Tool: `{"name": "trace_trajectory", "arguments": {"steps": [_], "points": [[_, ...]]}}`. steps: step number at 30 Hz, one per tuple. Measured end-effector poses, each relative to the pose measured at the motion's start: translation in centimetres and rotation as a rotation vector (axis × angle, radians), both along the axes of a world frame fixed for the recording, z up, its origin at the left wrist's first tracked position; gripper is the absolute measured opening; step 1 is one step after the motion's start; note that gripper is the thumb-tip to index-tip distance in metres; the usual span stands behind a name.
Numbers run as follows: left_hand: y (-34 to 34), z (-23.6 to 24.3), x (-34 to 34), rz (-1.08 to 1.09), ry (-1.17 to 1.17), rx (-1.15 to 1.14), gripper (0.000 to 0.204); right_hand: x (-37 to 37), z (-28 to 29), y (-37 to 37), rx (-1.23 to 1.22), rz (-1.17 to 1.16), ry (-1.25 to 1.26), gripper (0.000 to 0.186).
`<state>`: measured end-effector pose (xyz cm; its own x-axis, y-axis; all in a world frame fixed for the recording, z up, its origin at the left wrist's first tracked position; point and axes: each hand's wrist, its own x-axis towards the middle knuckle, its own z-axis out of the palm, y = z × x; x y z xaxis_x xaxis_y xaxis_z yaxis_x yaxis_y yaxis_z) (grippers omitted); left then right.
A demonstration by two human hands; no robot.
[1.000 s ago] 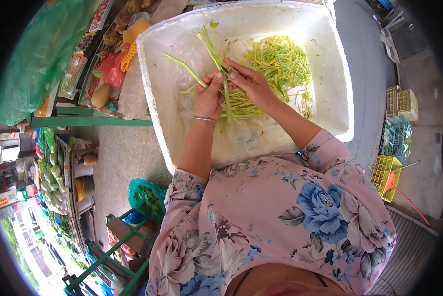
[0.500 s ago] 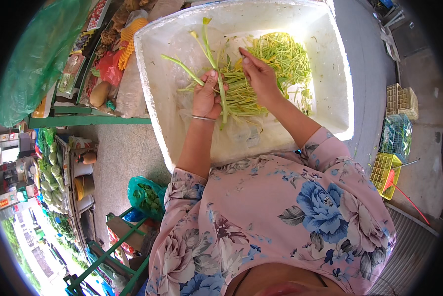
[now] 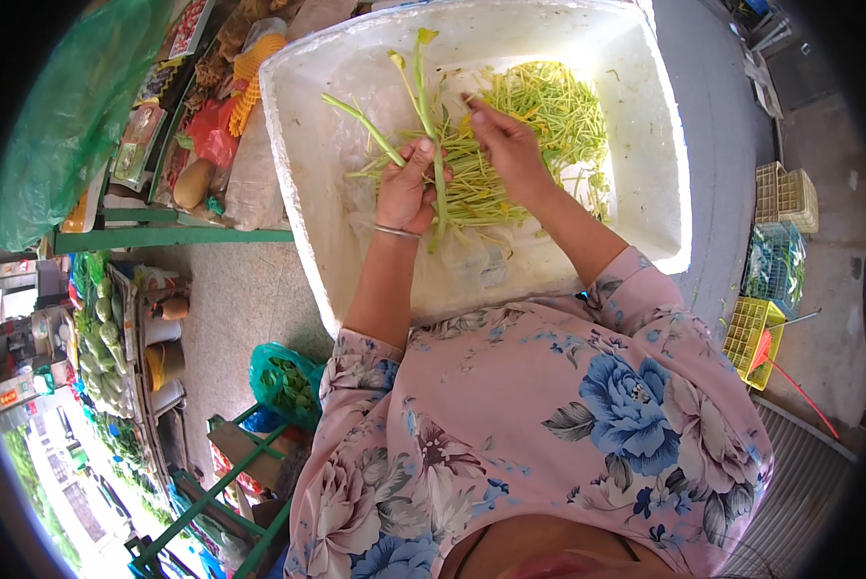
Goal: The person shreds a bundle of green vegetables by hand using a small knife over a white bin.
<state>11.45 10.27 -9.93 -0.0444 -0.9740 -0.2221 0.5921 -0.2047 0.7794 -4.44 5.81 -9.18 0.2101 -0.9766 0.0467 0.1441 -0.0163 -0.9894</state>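
Note:
My left hand (image 3: 406, 190) is closed round a few long green vegetable stalks (image 3: 421, 92), some with small yellowish leaves at their tips. The stalks point away from me and their cut ends hang below the fist. To its right, my right hand (image 3: 512, 150) is held above the pile, thumb and fingers drawn together. A small dark tip sticks out at those fingers; whether it is a held scrap or part of a finger I cannot make out. Under both hands, a white foam box (image 3: 302, 183) holds a heap of thin yellow-green stems (image 3: 558, 106) and crumpled clear plastic.
A green-framed stand (image 3: 182, 235) with a gourd (image 3: 193, 183) and red plastic borders the box's left. Lower left are a teal bag of greens (image 3: 288, 386) and green metal bars (image 3: 211, 492). Yellow (image 3: 749, 338) and blue crates (image 3: 772, 265) stand at right.
The stalks in my left hand have shifted slightly right and tilted a little. My right hand has barely moved, and both hands stay over the box.

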Motion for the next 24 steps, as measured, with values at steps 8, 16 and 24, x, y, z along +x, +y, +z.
{"name": "trace_trajectory", "arguments": {"steps": [8,16,24], "points": [[-0.5,0.2,-2.0,0.221,-0.262,-0.028,0.014,0.8,0.8,0.8,-0.154,0.009,0.120,0.047],[-0.5,-0.7,-2.0,0.324,-0.466,-0.194,0.012,1.5,0.5,0.7,-0.148,-0.046,0.126,0.039],[-0.4,-0.1,-2.3,0.299,-0.534,-0.180,0.012,0.2,0.9,-0.8,-0.055,-0.293,0.071,0.035]]}}
